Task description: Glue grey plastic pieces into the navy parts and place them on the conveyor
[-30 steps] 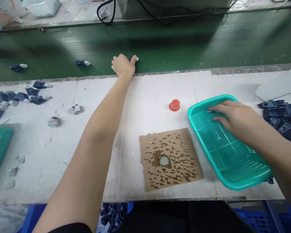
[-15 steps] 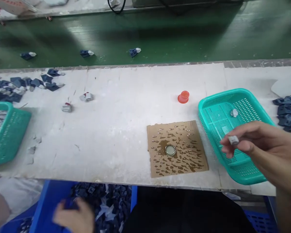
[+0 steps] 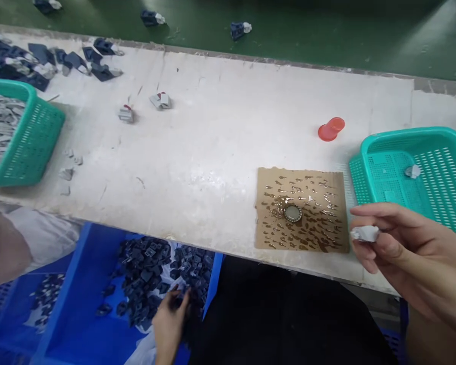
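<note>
My right hand (image 3: pixel 406 253) is closed, pinching a small light-grey piece (image 3: pixel 366 233) between thumb and fingers, beside the green basket's near corner. My left hand (image 3: pixel 169 319) reaches down into the blue bin (image 3: pixel 70 329) and closes around a dark blue plastic piece (image 3: pixel 175 302); the fingertips are partly hidden among the pile of dark blue pieces (image 3: pixel 144 274). On the table left of my right hand lies a square of cardboard (image 3: pixel 269 238) spotted with wet brown drops. A small round metal-edged cap (image 3: pixel 293 213) sits on it.
A green basket (image 3: pixel 372 152) at right holds one grey piece (image 3: pixel 413 171). Behind the cardboard stands a red cup-like item (image 3: pixel 330 129). At left are another green basket (image 3: pixel 45 137) of grey pieces and joined blue-grey pieces (image 3: pixel 76 61). More joined pieces (image 3: pixel 240 30) lie on the green belt (image 3: pixel 307 45).
My left hand has moved right and down into the dark blue pieces. My right hand still holds the grey piece, now turned more sideways. The camera view has tilted downward.
</note>
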Demonstrator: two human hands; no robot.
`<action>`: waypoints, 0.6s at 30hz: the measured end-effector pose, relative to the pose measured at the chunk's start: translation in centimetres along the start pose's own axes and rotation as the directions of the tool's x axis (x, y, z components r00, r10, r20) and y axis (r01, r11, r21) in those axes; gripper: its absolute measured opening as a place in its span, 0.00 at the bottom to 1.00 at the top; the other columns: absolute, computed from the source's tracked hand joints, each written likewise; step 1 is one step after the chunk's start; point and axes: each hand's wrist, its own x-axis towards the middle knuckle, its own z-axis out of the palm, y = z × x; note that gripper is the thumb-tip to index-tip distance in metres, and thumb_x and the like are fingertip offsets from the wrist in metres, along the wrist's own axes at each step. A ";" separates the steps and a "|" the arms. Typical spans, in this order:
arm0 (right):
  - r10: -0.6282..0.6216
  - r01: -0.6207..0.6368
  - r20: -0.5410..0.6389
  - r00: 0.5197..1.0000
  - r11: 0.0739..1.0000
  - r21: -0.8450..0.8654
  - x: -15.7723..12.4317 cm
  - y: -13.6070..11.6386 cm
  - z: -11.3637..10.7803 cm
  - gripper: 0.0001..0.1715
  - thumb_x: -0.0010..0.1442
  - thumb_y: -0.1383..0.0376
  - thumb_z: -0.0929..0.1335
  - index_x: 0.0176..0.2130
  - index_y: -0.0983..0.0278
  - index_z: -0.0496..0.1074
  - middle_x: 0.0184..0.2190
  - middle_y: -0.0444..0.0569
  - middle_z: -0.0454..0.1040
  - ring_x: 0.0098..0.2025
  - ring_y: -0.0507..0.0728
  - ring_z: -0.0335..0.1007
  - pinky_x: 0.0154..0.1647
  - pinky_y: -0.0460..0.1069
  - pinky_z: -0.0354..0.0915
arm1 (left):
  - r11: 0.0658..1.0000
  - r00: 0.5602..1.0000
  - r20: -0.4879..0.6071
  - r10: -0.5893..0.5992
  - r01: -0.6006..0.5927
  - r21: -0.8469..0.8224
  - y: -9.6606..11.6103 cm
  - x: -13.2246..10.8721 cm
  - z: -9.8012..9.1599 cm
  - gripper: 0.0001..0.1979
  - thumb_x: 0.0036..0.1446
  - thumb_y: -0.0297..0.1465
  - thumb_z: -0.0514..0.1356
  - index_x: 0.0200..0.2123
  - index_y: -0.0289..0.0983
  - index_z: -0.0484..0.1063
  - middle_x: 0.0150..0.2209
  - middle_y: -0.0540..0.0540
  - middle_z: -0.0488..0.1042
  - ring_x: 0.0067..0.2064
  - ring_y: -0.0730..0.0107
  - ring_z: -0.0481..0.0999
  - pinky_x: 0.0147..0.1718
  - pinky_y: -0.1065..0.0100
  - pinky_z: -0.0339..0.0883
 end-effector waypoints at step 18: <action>-0.330 0.395 0.223 0.917 0.823 -0.408 1.1 0.8 3.4 0.15 0.70 0.71 0.68 0.49 0.54 0.78 0.44 0.43 0.83 0.44 0.56 0.82 0.44 0.50 0.76 | 0.337 0.517 0.624 0.586 0.545 -0.768 24.7 -8.0 2.0 0.21 0.42 0.39 0.82 0.33 0.38 0.79 0.31 0.49 0.82 0.34 0.69 0.85 0.32 0.76 0.78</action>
